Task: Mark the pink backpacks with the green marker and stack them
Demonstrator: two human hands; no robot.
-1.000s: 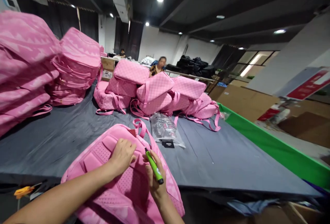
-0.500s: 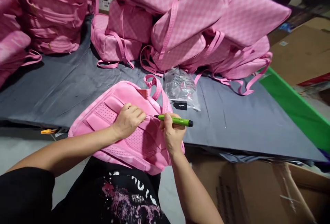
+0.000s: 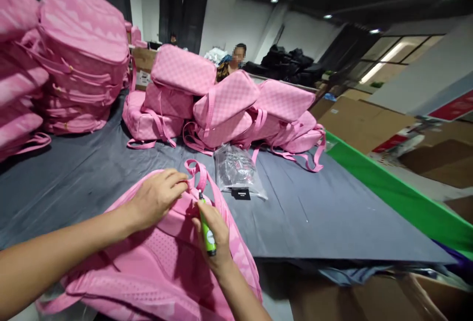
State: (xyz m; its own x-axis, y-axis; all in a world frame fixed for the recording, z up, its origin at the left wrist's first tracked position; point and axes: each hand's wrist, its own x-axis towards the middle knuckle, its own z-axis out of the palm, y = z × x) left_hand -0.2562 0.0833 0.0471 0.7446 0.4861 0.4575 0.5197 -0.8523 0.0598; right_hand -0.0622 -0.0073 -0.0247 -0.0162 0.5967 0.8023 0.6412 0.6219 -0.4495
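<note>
A pink backpack (image 3: 162, 257) lies back side up on the near edge of the grey table (image 3: 314, 217), right in front of me. My left hand (image 3: 157, 197) rests on its top with fingers curled, pinching the fabric by the pink carry loop (image 3: 195, 173). My right hand (image 3: 214, 237) is closed round a green pen-shaped tool (image 3: 207, 230), whose tip points at the seam just below the loop.
Stacks of pink backpacks (image 3: 77, 64) rise at the left, and a heap of checked pink backpacks (image 3: 225, 109) lies mid-table. A clear plastic bag (image 3: 236, 170) with a black tag (image 3: 241, 194) lies beyond the loop. A green strip (image 3: 399, 202) edges the table at right; a person (image 3: 234, 59) sits far back.
My view dipped down and has lifted again. My left hand moved up to the carry loop, and the green tool swung from lying sideways to pointing tip-first at the seam.
</note>
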